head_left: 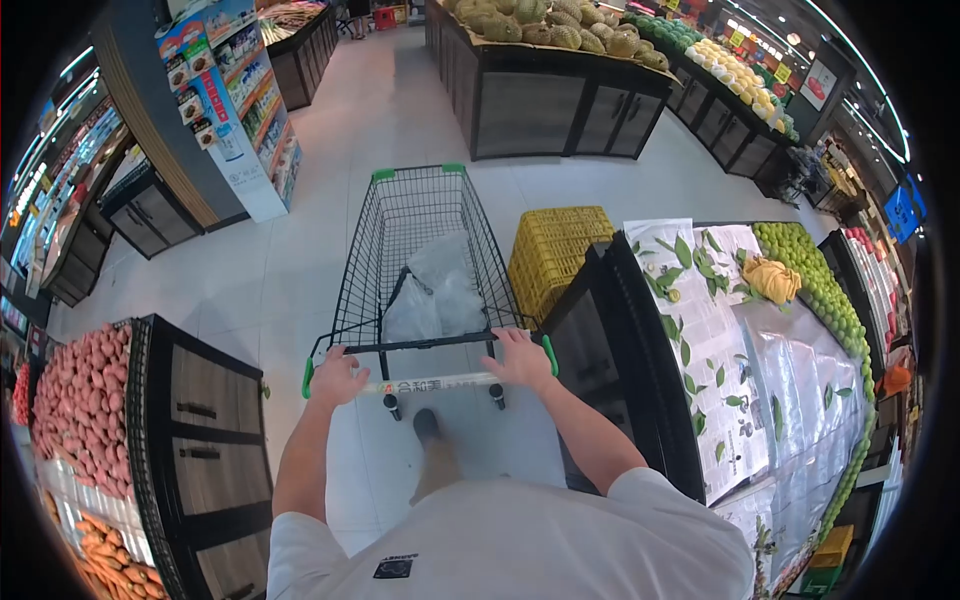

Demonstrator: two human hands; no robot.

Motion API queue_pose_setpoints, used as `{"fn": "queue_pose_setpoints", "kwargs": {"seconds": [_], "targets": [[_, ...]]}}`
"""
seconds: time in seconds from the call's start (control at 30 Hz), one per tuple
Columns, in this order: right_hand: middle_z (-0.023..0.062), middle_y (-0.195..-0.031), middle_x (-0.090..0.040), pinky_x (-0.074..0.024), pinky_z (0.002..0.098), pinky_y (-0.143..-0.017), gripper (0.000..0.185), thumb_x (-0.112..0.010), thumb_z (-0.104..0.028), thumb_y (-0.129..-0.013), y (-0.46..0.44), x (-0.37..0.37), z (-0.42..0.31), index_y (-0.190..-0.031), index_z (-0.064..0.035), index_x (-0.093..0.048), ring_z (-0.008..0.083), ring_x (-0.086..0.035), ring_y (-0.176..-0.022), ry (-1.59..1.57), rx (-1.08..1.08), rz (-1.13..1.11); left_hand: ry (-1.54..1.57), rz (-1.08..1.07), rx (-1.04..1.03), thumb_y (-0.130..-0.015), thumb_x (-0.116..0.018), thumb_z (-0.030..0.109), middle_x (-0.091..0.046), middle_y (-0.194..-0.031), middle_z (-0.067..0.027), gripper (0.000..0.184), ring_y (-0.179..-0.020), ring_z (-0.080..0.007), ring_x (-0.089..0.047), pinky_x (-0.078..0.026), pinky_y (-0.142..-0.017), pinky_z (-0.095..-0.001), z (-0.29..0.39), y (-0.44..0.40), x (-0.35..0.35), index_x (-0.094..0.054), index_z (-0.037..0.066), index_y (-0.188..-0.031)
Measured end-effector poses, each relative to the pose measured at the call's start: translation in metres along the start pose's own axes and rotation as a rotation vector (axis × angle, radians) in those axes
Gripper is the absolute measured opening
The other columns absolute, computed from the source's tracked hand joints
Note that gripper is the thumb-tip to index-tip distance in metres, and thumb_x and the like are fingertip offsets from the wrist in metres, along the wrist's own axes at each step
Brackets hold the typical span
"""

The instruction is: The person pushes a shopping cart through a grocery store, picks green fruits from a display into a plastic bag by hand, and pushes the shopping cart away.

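Note:
In front of me stands a wire shopping cart [361, 255] with green corner pieces and a pale handle bar [465, 381] that carries printed lettering. My left hand [338, 377] is closed on the bar's left end, its fingers pointing forward. At the right end, my right hand [520, 358] grips the bar, with the fingertips near the black rear rim of the basket. A crumpled translucent plastic bag [435, 290] lies inside the cart, a dark strip along its left side. What the bag holds, I cannot tell.
A yellow plastic crate [560, 240] stands close to the cart's right side, beside a stand with newspaper [700, 370], leaves and green fruit [825, 270]. Potato-like produce [85, 400] and carrots [115, 560] are at left. A durian display [560, 35] stands ahead; tiled floor [335, 120] runs forward.

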State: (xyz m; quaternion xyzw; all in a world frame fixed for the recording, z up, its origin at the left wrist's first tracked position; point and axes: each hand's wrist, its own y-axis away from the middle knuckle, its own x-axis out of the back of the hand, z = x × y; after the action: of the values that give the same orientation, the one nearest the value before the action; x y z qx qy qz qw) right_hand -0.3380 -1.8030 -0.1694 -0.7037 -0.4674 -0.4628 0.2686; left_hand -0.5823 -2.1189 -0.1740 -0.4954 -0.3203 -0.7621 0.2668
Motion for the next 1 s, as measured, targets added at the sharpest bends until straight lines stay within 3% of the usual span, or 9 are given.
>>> {"fn": "queue_pose_setpoints", "kwargs": {"seconds": [0.33,0.5,0.7,1.0], "targets": [[0.0146,-0.141,-0.051,-0.0448,0.0442,-0.105,0.074,-0.063,-0.052,-0.086,-0.117,0.001,-0.015,-0.143,-0.0084,-0.045,0.0325,-0.045,-0.135,-0.005,-0.128,-0.008,-0.005,-0.002,-0.13,-0.085,-0.063,0.045,-0.047,-0.146,-0.0198,0.045,-0.135,-0.0338,-0.046,-0.044,-0.105,-0.0462,-0.034,-0.144,0.042,-0.072,0.008,-0.109],[0.0151,-0.141,-0.051,-0.0434,0.044,-0.107,0.072,-0.062,-0.052,-0.087,-0.158,0.007,-0.018,-0.142,-0.0087,-0.046,0.033,-0.044,-0.135,0.018,-0.194,0.0,-0.009,-0.06,-0.155,-0.086,-0.063,0.045,-0.044,-0.148,-0.0137,0.057,-0.138,-0.0291,-0.042,-0.044,-0.104,-0.0463,-0.039,-0.2,0.059,-0.056,0.011,-0.132],[0.0157,-0.14,-0.052,-0.0426,0.0441,-0.107,0.071,-0.064,-0.049,-0.086,-0.206,0.011,-0.011,-0.142,-0.0085,-0.046,0.0339,-0.046,-0.134,-0.01,-0.199,0.026,0.013,-0.018,-0.201,-0.085,-0.065,0.042,-0.049,-0.139,-0.0126,0.055,-0.132,-0.0292,-0.047,-0.047,-0.1,-0.0471,-0.039,-0.256,0.074,-0.056,0.009,-0.128],[0.0154,-0.136,-0.055,-0.0496,0.0454,-0.098,0.066,-0.065,-0.046,-0.086,-0.277,0.007,0.0,-0.137,-0.0066,-0.05,0.0333,-0.051,-0.129,0.023,-0.212,0.135,-0.03,0.001,-0.275,-0.084,-0.065,0.039,-0.052,-0.136,-0.0118,0.053,-0.126,-0.0304,-0.053,-0.049,-0.098,-0.0448,-0.041,-0.351,0.1,-0.055,0.009,-0.126]]}}
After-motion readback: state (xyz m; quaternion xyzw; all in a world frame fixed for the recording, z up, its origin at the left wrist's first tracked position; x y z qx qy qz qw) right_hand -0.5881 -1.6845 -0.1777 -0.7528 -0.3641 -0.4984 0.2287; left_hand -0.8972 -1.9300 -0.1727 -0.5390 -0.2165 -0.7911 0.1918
